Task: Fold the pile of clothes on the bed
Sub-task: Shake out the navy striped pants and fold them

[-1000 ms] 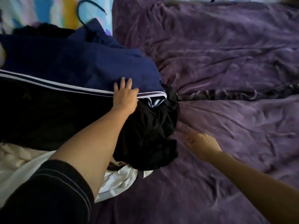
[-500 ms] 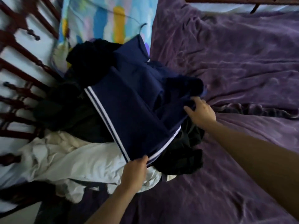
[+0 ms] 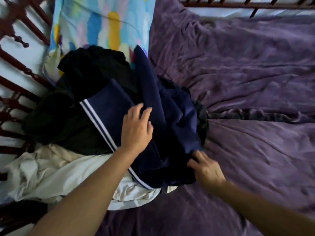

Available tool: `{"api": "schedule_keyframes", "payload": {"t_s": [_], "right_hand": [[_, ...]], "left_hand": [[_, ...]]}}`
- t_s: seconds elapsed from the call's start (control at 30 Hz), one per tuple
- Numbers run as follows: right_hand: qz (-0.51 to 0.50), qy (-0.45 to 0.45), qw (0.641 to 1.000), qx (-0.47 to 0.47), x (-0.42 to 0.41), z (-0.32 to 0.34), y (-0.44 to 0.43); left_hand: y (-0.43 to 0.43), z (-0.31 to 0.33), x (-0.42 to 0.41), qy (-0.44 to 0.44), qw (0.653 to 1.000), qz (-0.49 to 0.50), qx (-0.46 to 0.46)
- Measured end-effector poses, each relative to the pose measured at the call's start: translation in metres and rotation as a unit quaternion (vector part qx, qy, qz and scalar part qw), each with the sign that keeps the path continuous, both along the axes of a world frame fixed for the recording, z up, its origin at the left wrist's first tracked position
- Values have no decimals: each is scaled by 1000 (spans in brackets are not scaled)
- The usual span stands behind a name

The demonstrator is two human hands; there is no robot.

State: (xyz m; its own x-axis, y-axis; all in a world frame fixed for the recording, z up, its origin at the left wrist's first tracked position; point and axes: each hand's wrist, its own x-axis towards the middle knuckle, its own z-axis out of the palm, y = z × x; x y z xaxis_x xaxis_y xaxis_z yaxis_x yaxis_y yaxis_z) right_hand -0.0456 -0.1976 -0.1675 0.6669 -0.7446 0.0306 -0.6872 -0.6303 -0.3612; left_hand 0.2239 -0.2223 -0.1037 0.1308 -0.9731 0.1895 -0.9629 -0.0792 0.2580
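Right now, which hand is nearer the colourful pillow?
Left. The left hand rests on the navy garment in the middle of the pile, short of the pillow; the right hand grips the garment's near edge, farther from it, beside the purple blanket.

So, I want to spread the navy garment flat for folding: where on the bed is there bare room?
Bare purple bedspread lies right of the navy garment, both beyond the ruffled seam and nearer you. The left is crowded: black clothes, white cloth, pillow.
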Motion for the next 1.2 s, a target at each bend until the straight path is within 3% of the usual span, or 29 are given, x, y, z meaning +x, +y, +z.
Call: {"api": "schedule_keyframes", "payload": {"t_s": [0.1,0.23,0.3,0.37,0.47,0.57,0.63,0.7,0.77,0.83,0.9,0.97,1.03,1.13,1.2], "right_hand": [[42,47,998,17,-56,-16,49],[33,150,980,127,-113,-34,98],[-13,169,973,156,-127,-34,95],[-85,137,977,141,-131,-29,66],[-227,66,968,87,-111,-21,-8],[-297,31,952,71,-67,-31,-93],[-312,17,937,154,-31,-44,-139],[-309,9,909,281,1,-54,-168],[-306,12,890,339,17,-64,-170],[-324,-17,888,325,11,-60,-153],[-322,-83,895,297,-12,-50,-121],[-288,-140,907,275,-41,-33,-85],[-261,-180,914,254,-69,-12,-55],[-244,-240,911,228,-105,17,-33],[-247,-288,900,215,-124,35,-28]], "left_hand": [[-52,-12,-31,-101,982,-119,105],[-58,-56,-87,-211,884,-272,316],[-39,-74,-96,-220,854,-274,382],[-21,-83,-94,-181,882,-233,367],[3,-75,-89,-140,938,-184,260],[40,-69,-73,-119,969,-113,183],[73,-69,-58,-130,960,-76,237],[93,-66,-47,-136,922,-35,362],[97,-68,-39,-108,898,27,426],[83,-67,-40,-50,920,59,383],[56,-59,-50,10,969,55,241],[23,-55,-65,63,987,21,143],[-13,-56,-79,81,981,-29,176],[-53,-61,-106,38,938,-112,327],[-59,-59,-130,87,910,-157,375]]}}
